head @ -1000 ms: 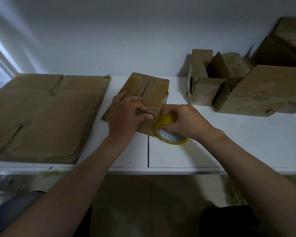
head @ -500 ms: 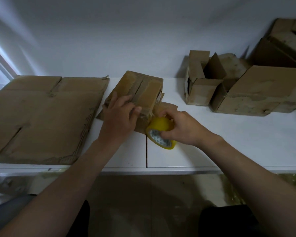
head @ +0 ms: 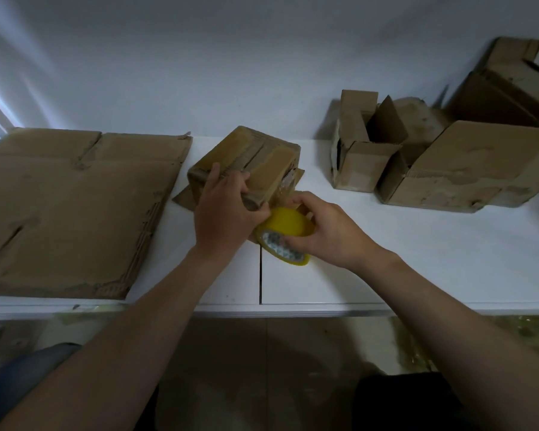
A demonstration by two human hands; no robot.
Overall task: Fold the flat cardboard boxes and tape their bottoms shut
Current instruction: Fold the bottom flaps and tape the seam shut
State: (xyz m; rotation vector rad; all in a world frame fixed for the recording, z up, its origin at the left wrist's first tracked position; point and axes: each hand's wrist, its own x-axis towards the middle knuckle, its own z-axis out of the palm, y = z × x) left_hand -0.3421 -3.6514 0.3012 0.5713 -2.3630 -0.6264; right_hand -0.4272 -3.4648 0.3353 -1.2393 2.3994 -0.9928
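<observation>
A small folded cardboard box (head: 255, 157) stands bottom-up in the middle of the white table (head: 417, 250), its bottom flaps closed with a seam between them. My left hand (head: 224, 213) grips the box's near corner, fingers curled over the top flaps. My right hand (head: 321, 231) holds a yellow tape roll (head: 282, 236) against the box's near side, thumb over the roll and fingers under it. The box's near face is hidden behind both hands.
Flat, unfolded cardboard sheets (head: 69, 206) lie on the left of the table. Several folded boxes (head: 467, 169) are heaped at the back right against the wall. A seam (head: 260, 278) runs through the table to its front edge.
The tape roll has tilted and moved a little left, close under my left hand. My left hand has shifted along the box's near corner. The box has turned slightly.
</observation>
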